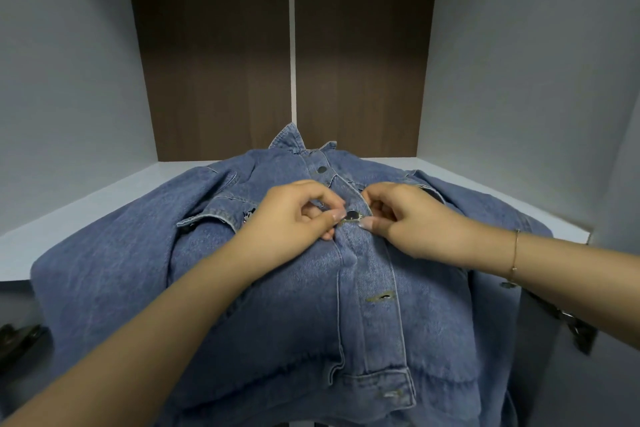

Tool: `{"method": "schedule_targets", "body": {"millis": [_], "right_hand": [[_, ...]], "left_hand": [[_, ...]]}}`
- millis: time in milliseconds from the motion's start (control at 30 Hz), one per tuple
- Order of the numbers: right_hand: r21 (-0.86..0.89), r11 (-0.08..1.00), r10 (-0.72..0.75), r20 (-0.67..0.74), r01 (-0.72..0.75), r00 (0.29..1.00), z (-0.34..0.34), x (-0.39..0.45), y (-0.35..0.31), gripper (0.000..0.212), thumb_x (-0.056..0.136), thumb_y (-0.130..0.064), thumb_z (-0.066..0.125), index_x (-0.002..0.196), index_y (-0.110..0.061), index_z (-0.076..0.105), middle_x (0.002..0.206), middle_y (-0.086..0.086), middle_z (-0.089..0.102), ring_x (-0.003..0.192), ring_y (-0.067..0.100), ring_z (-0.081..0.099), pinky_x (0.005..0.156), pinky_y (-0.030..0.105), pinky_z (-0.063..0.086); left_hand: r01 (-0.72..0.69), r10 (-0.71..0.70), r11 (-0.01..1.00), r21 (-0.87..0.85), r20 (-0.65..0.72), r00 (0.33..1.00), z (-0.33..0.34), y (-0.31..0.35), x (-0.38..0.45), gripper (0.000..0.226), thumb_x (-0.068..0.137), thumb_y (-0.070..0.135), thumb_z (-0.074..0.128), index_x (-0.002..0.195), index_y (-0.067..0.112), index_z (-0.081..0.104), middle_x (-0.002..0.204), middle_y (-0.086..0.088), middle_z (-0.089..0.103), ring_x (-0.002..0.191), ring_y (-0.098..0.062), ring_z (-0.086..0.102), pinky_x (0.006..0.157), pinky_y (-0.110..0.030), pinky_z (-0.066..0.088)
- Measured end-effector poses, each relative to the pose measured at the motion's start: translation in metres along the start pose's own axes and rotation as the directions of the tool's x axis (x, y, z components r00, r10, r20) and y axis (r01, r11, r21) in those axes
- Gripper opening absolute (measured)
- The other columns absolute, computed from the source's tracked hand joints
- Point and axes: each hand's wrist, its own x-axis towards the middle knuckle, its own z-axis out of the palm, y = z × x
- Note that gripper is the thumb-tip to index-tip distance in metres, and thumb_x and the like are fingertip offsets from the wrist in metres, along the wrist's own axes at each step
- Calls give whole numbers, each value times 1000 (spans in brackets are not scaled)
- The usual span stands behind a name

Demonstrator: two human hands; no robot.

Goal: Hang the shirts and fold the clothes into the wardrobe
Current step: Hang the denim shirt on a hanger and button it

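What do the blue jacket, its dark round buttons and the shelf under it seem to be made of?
The jacket looks like washed blue denim: twill weave, faded patches and pale double stitching show. The button between the left hand and the right hand seems dark metal with a dull sheen, though plastic is possible. The shelf looks like smooth matte white laminate board.

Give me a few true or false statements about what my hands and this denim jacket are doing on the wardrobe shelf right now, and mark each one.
1. The denim jacket lies on the white shelf. True.
2. The left hand and right hand pinch the placket at a dark button. True.
3. The jacket hangs on a hanger. False: it lies flat, no hanger in view.
4. The buttonhole below the hands is fastened. False: it is open.
5. A thin bracelet sits on the left wrist. False: the right wrist.
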Motion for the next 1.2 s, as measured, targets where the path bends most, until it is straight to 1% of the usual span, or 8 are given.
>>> {"method": "schedule_targets", "body": {"millis": [200, 300, 400, 633, 767, 967, 1067, 1200], "right_hand": [[-112, 987, -119, -63, 112, 991, 1, -2, 0, 18, 92, -20, 62, 82, -16, 47, 77, -9, 43, 71, 14, 45, 69, 33, 37], [-8, 996, -89, -74, 89, 993, 2, -1, -2, 15, 94, -19, 61, 81, -17, 53, 69, -13, 50, 64, 4, 48, 61, 20, 35], [230, 972, 53, -32, -44, 998, 4, 2, -5, 19, 94, -14, 60, 77, -20, 55, 60, -12, 49, 49, -5, 44, 52, 11, 34], [228, 945, 222, 78, -234, 972, 2, 3, -9, 19, 95, -15, 59, 76, -14, 56, 54, -5, 47, 33, 2, 39, 35, 13, 30], [136, 884, 406, 247, -446, 880, -9, 9, -15, 23, 90, -24, 59, 74, -8, 57, 49, 8, 50, 32, 17, 36, 31, 16, 28], [354, 688, 438, 494, -633, 751, -19, 16, -20, 25, 94, -5, 54, 70, -2, 54, 47, 3, 55, 31, 7, 43, 31, 14, 36], [302, 690, 459, 520, -658, 720, -19, 18, -20, 29, 94, -6, 54, 65, -7, 52, 46, 0, 50, 33, 6, 43, 30, 14, 31], [265, 774, 428, 451, -575, 784, -17, 13, -17, 35, 92, -10, 57, 59, -9, 44, 35, 0, 38, 28, 9, 32, 31, 13, 23]], "left_hand": [[-269, 288, 935, 233, -51, 956, 2, -2, -3, 9, 81, 15, 77, 89, 12, 73, 95, 5, 68, 68, -8, 63, 68, -19, 51], [-315, 348, 887, 337, -40, 937, 4, -3, -1, 7, 84, 17, 74, 84, 16, 67, 93, 10, 61, 74, -5, 59, 68, -15, 45], [-248, 273, 908, 338, -30, 961, 5, -5, 4, 14, 84, 18, 74, 77, 18, 61, 92, 12, 55, 73, -6, 57, 66, -13, 40], [-77, 47, 979, 189, 157, 987, 5, -4, 18, 18, 84, 10, 72, 73, 18, 62, 96, 10, 51, 61, -2, 47, 66, -14, 41], [-82, 39, 974, 210, 199, 979, 10, -3, 18, 24, 86, 7, 69, 70, 21, 58, 99, 5, 52, 62, -5, 44, 66, -12, 39], [-90, 35, 955, 282, 195, 980, 11, -5, 17, 21, 88, 14, 68, 72, 24, 58, 98, 9, 51, 66, -4, 45, 66, -10, 37], [-87, 16, 945, 317, 219, 976, 10, -5, 19, 22, 89, 16, 66, 71, 25, 57, 97, 10, 52, 67, -4, 47, 69, -14, 38], [-23, -77, 933, 360, 261, 962, 8, 0, 28, 23, 90, 20, 66, 68, 24, 59, 99, 5, 56, 67, -1, 48, 68, -17, 38]]}}
